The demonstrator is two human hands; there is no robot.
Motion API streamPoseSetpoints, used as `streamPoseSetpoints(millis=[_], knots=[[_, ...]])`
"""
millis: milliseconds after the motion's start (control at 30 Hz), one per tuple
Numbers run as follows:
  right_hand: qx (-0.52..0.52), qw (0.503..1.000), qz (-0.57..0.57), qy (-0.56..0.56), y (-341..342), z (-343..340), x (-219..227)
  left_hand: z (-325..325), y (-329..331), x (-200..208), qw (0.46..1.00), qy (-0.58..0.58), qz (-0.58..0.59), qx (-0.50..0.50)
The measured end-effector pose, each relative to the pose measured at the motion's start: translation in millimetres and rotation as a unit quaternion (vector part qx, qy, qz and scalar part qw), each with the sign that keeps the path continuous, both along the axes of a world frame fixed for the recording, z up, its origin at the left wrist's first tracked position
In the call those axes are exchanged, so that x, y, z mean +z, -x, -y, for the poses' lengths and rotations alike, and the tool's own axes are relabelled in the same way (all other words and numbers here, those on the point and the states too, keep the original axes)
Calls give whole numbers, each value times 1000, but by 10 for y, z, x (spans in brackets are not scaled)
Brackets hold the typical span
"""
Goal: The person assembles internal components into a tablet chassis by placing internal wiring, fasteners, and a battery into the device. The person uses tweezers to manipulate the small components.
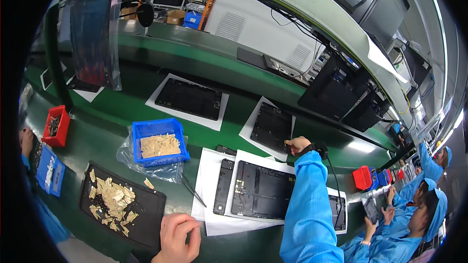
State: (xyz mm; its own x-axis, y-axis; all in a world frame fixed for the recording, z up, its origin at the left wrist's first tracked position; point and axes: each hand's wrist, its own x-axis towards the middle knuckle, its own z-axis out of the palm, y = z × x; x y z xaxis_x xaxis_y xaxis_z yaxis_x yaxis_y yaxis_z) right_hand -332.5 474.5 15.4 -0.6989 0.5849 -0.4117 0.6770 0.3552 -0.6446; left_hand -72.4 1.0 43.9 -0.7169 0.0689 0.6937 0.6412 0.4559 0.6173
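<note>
My right hand (pixel 298 145) reaches out with its fingers closed on the near right corner of a black tablet housing (pixel 274 125), which lies on a white sheet. Low in the middle, my left hand (pixel 180 237) has its fingers curled in toward the thumb; whatever is between them, if anything, is hidden. Nearer me, another black tablet housing (pixel 263 190) with small components rests on white sheets (pixel 222 228). Beside it lies a narrow black part (pixel 224 186). Dark tweezers (pixel 194 192) lie left of the sheets.
A blue bin (pixel 181 152) of beige pieces sits on clear plastic. A black tray (pixel 155 204) holds more beige scraps. Red bins (pixel 59 139) (pixel 362 178) and a blue bin (pixel 50 170) stand to the sides. Another tablet housing (pixel 189 98) lies farther back. Co-workers in blue (pixel 409 229) sit rightward.
</note>
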Motion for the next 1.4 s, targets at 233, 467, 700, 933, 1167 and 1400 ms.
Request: streamPoseSetpoints(millis=[233,467,700,933,1167,1400], knots=[[-26,836,-242,492,-40,449,350,-226,46,-362,876,-275,362,-160],[43,765,-334,549,-1735,1595,1122,-575,-86,-263,734,-408,432,-329],[10,848,-233,475,-4019,2626,619,-553,-664,19,712,-467,451,-269],[549,781,-31,296,-4374,2259,812,161,-808,-504,720,-291,556,-296],[380,898,-212,-60,-3596,2558,310,-148,-931,-615,803,-247,523,-145],[492,797,-268,-224,-3220,2825,-16,157,-952,-364,951,261,141,-91]])
